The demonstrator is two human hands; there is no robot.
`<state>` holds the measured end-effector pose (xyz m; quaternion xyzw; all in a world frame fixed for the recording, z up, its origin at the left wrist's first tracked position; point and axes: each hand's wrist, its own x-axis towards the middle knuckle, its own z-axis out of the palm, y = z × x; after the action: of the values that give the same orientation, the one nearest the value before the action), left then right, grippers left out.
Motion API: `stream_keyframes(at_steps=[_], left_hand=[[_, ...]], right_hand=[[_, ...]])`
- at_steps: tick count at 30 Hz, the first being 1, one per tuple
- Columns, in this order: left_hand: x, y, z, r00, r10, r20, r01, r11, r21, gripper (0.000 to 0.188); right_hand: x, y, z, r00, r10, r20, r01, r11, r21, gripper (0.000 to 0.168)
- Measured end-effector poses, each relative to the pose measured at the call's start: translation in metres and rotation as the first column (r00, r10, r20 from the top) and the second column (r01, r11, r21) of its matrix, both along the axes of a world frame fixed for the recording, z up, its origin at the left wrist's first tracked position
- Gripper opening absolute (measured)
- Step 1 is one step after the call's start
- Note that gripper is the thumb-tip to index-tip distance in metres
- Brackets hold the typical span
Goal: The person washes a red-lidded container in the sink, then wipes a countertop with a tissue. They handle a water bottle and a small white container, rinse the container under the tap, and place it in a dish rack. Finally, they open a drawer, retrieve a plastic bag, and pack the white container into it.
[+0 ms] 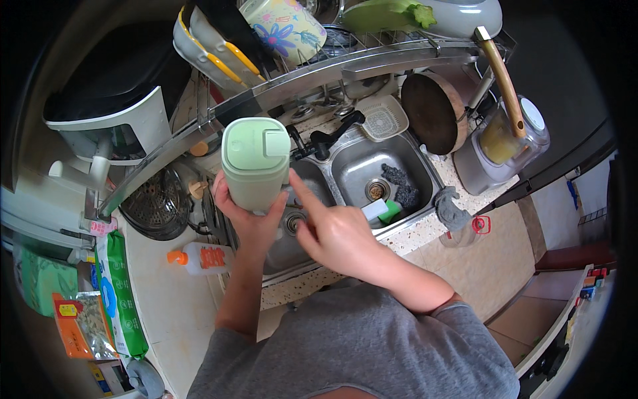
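A pale green plastic storage container (256, 184) with a light green lid and a raised flap is held up over the left side of the double sink (344, 189). My left hand (249, 219) grips it around its lower part, thumb on the near right side. My right hand (334, 229) has its index finger stretched out to the container's right side, at or very near the wall. Its thumb is apart from that finger, and nothing shows in its grasp. The other right-hand fingers are mostly hidden under the hand.
A black faucet (331, 137) stands behind the sink. The right basin holds dark scouring pads (401, 187) and a green-and-white sponge (389, 212). An orange-capped bottle (207, 258) is on the left counter. A wire dish rack (369, 57) hangs above; a frying pan (431, 114) leans at right.
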<state>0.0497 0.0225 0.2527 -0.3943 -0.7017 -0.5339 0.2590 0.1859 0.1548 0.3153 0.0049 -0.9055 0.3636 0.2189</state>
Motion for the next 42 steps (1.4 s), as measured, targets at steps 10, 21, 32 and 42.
stream_keyframes(at_steps=[10,21,32,42], left_hand=[[0.008,0.000,0.010,0.941,-0.068,0.332,0.007,0.983,0.183,0.094],[0.033,-0.024,0.044,0.943,-0.081,0.321,-0.075,0.891,0.447,0.068],[0.071,-0.093,0.087,0.669,-0.735,0.114,0.491,0.551,0.675,0.083],[0.081,-0.080,-0.005,0.165,-0.660,0.733,0.427,0.718,0.550,0.091]], right_hand=[[-0.015,0.002,-0.008,0.912,0.410,-0.021,-0.346,0.741,-0.575,0.068],[-0.011,0.005,-0.163,0.476,0.864,0.166,0.574,-0.162,-0.803,0.076],[-0.036,-0.017,-0.215,0.874,0.461,0.152,0.446,-0.638,-0.628,0.017],[0.051,0.010,-0.117,0.999,-0.022,0.040,0.042,0.134,-0.990,0.022]])
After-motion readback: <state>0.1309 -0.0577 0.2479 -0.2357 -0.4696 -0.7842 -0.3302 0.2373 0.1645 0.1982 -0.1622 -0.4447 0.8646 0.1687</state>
